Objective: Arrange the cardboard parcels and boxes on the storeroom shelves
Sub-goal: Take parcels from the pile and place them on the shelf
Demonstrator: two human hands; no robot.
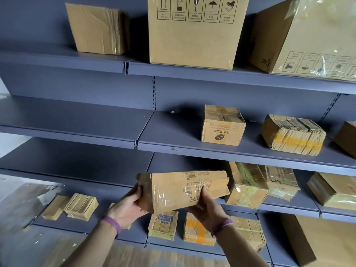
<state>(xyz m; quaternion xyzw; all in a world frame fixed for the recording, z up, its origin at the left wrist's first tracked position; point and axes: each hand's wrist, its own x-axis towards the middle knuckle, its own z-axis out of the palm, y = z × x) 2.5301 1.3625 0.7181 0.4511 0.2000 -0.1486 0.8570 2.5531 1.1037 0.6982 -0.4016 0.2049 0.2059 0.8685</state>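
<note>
So you've got one parcel (179, 189) up in the air right now, in front of the third shelf (100, 183) down, not set on anything yet. Your left hand (127, 207) grips its left end, thumb on the end face and fingers curled underneath. Your right hand (206, 209) holds it near the middle, thumb pressed on the taped front and the rest tucked below. Both hands are properly closed round it, nothing loose.

Progress-wise I'd call it roughly halfway, though that's a guess. The three big boxes (192, 35) sit along the top. The leaf box (222, 128) and a taped bundle (292, 134) are one level down, spaced well apart. On the level you're facing, a couple of parcels (244, 187) lean against each other on the right, which looks a bit messy. The flat bundles (81, 206) at the bottom are scattered rather than lined up.

What's left, I reckon: find this one a spot, then tidy the leaning pair and the bottom row.
</note>
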